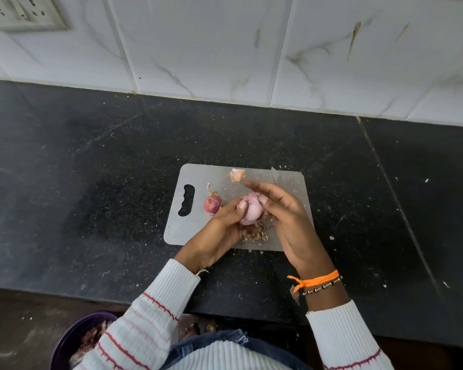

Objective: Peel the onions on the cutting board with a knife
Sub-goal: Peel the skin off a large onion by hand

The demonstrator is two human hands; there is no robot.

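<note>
Black speckled counter (pixel 91 161), white marble-look tiles (pixel 198 44) behind — grey cutting board (pixel 198 225); wall socket (pixel 24 13)

Both hands (pixel 254 217) close together (fingers curled)

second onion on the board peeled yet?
No, the small onion beside the board's handle slot still wears its dark red skin, while the onion held in both hands is pale and bare.

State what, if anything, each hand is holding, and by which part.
The left hand grips the peeled onion round its lower left side; the right hand touches its top with thumb and fingertips. No knife is clearly seen held.
</note>
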